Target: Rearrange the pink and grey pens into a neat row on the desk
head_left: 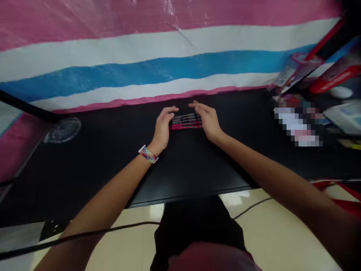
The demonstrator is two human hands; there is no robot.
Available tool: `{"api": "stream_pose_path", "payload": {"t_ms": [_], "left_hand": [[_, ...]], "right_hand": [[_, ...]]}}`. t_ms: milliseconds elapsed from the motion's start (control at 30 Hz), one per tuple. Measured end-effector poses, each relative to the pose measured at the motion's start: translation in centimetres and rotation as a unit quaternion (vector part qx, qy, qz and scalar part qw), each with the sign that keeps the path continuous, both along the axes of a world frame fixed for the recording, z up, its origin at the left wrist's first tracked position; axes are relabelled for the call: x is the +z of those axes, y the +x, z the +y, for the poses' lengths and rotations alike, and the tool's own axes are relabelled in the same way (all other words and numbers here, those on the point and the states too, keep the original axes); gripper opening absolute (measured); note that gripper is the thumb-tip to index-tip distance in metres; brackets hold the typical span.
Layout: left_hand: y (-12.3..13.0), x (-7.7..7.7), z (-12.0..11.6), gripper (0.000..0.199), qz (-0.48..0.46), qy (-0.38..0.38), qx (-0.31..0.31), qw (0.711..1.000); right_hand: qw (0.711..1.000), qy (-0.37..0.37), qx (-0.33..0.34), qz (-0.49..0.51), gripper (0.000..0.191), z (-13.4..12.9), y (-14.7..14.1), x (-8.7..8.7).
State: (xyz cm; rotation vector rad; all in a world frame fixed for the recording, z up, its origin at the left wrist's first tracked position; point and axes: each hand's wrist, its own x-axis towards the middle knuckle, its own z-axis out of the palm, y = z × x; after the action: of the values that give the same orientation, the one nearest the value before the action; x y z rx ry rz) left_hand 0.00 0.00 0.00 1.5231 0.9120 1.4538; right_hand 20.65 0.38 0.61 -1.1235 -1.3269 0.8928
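Note:
Several slim pens [186,121] with black, grey and pinkish-red bodies lie side by side in a row over the black tabletop, between my two hands. At their left end my left hand [163,128] is cupped against them, with the thumb and forefinger curved inward. My right hand [209,122] closes in on the right end of the row in the same way, its thumb over the pen ends. Both pen ends and the lower fingers of each hand are partly hidden. A multicoloured woven band [148,154] with a white piece is on my left wrist.
A striped pink, white and blue sheet [169,67] hangs behind the black table [113,165]. At left is a clear round dish-like thing [63,130]. A cup-like container [296,69] and blurred clutter stand at right. A black cable [135,225] crosses below the table edge.

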Motion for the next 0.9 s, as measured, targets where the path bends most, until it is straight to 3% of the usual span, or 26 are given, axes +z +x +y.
{"api": "stream_pose_path", "payload": {"t_ms": [400, 567, 667, 767, 900], "left_hand": [[0.6, 1.0, -1.8, 0.024, 0.054, -0.04, 0.047, 0.997], [0.1, 1.7, -1.5, 0.023, 0.127, -0.028, 0.075, 0.989], [-0.7, 1.8, -0.9, 0.025, 0.165, 0.004, 0.094, 0.982], [-1.3, 1.7, -0.3, 0.025, 0.18, 0.008, 0.112, 0.977], [-1.5, 1.7, 0.0, 0.024, 0.185, 0.01, 0.119, 0.975]], "right_hand": [[1.0, 0.0, 0.002, -0.007, 0.025, -0.9, -0.6, 0.1], [0.989, 0.087, -0.013, -0.115, 0.021, -1.4, -0.2, 1.2], [0.956, 0.18, 0.027, -0.228, 0.017, -2.3, -0.2, 2.3], [0.901, 0.254, 0.095, -0.34, 0.017, -3.1, -0.5, 3.0], [0.85, 0.292, 0.15, -0.412, 0.02, -3.4, -0.8, 2.9]]}}
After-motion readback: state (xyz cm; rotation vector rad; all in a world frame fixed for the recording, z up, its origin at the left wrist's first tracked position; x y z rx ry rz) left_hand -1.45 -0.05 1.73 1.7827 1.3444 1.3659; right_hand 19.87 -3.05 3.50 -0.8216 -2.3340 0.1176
